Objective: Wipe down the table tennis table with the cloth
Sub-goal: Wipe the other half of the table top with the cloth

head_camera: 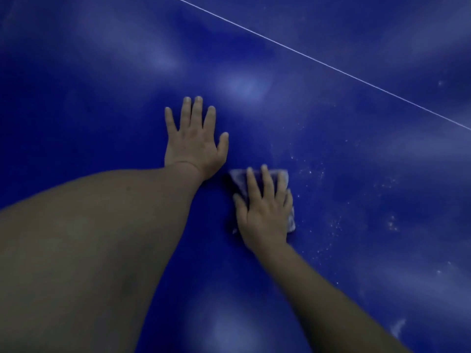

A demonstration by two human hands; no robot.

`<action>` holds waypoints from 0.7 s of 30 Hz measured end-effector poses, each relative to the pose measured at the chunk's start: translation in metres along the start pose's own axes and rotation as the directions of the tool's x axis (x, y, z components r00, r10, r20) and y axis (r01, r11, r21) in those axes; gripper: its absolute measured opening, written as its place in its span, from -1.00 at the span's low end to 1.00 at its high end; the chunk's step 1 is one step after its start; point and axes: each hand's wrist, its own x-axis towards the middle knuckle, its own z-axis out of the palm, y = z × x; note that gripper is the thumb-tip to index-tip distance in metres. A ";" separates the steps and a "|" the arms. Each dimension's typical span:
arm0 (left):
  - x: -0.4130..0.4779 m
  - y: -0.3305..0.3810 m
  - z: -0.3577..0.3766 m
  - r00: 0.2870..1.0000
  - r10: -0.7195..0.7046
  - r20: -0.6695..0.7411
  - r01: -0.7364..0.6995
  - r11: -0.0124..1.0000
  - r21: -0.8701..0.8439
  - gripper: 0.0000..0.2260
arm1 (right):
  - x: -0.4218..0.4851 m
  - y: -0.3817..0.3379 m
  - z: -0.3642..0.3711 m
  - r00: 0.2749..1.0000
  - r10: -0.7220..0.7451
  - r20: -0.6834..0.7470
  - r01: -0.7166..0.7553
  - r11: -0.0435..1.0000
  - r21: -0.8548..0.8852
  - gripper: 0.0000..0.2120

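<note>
**Risk: dust getting smeared, not lifted**

Right hand (263, 212) is lying flat with fingers spread, pressing the small folded purple-grey cloth (238, 177) onto the glossy blue table tennis table (102, 72). Left hand (195, 141) is bracing flat and wide just beside it, holding nothing. White dust specks (311, 171) are sitting right of the cloth. Such a small pad is likely scattering them, and the leaning left palm is probably leaving prints.

dim, blue cast | soft glare patches on table (76, 110) | mild overall blur
</note>
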 end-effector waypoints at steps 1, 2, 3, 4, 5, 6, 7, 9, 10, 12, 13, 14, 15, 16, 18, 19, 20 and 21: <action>-0.001 0.001 0.000 1.000 -0.001 -0.001 0.001 1.000 0.000 -0.34 | 0.025 0.001 -0.005 1.000 0.015 -0.003 -0.015 1.000 0.016 -0.39; 0.000 0.002 -0.001 1.000 -0.001 -0.002 0.001 1.000 -0.002 -0.35 | 0.051 0.000 -0.011 0.999 0.031 -0.008 -0.031 0.999 0.029 -0.40; 0.001 0.002 -0.002 1.000 -0.001 -0.002 0.001 1.000 -0.004 -0.36 | 0.072 -0.001 -0.014 0.999 0.044 -0.014 -0.044 0.998 0.037 -0.41; 0.002 0.003 -0.002 1.000 -0.002 -0.002 0.002 1.000 -0.005 -0.36 | 0.085 -0.003 -0.015 0.998 0.062 -0.020 -0.061 0.997 0.049 -0.42; 0.002 0.002 -0.003 1.000 -0.001 0.002 0.001 1.000 -0.001 -0.37 | 0.088 -0.004 -0.014 0.996 0.086 -0.032 -0.084 0.994 0.062 -0.43; 0.001 0.002 -0.004 1.000 0.002 0.011 -0.002 1.000 0.003 -0.38 | 0.080 -0.007 -0.011 0.992 0.114 -0.048 -0.110 0.991 0.074 -0.43; 0.000 0.003 -0.005 1.000 0.004 0.016 -0.004 1.000 0.007 -0.38 | 0.065 -0.009 -0.008 0.990 0.129 -0.064 -0.124 0.989 0.077 -0.44; 0.000 0.002 -0.005 1.000 0.004 0.012 -0.004 1.000 0.017 -0.39 | 0.022 -0.016 0.000 0.991 0.103 -0.084 -0.098 0.993 0.069 -0.43; 0.001 0.003 -0.005 1.000 0.003 0.014 -0.004 1.000 0.021 -0.40 | 0.004 -0.018 0.003 0.994 0.071 -0.080 -0.067 0.996 0.060 -0.43; 0.000 0.003 -0.004 1.000 0.000 0.022 -0.001 0.999 0.035 -0.40 | 0.003 -0.012 0.004 0.998 0.002 -0.059 0.000 0.999 0.040 -0.43; 0.000 0.003 -0.003 1.000 0.000 0.024 -0.001 0.999 0.044 -0.40 | 0.021 -0.007 0.002 0.999 -0.011 -0.047 0.013 0.999 0.044 -0.43; 0.000 0.004 -0.002 1.000 0.003 0.027 -0.004 0.999 0.049 -0.40 | 0.048 -0.004 -0.003 0.999 0.007 -0.042 -0.005 0.999 0.051 -0.43; 0.000 0.004 -0.002 1.000 0.001 0.030 -0.002 0.999 0.049 -0.40 | 0.079 -0.002 -0.008 0.998 0.048 -0.047 -0.045 0.997 0.056 -0.43; 0.000 0.004 -0.002 1.000 -0.004 0.031 0.003 0.999 0.044 -0.40 | 0.113 -0.001 -0.014 0.993 0.105 -0.049 -0.101 0.992 0.077 -0.43; 0.000 0.004 -0.003 1.000 -0.005 0.022 0.004 0.999 0.034 -0.40 | 0.170 -0.001 -0.025 0.979 0.201 -0.031 -0.195 0.971 0.140 -0.44; 0.000 0.004 -0.003 1.000 -0.006 0.017 0.006 1.000 0.029 -0.40 | 0.187 -0.003 -0.028 0.973 0.228 -0.027 -0.220 0.962 0.160 -0.44; 0.000 0.003 -0.003 1.000 -0.009 0.016 0.009 1.000 0.025 -0.40 | 0.192 -0.005 -0.028 0.968 0.249 -0.033 -0.240 0.956 0.170 -0.44; -0.001 0.002 -0.004 1.000 -0.012 0.019 0.011 1.000 0.018 -0.41 | 0.186 -0.008 -0.027 0.963 0.265 -0.051 -0.253 0.953 0.164 -0.44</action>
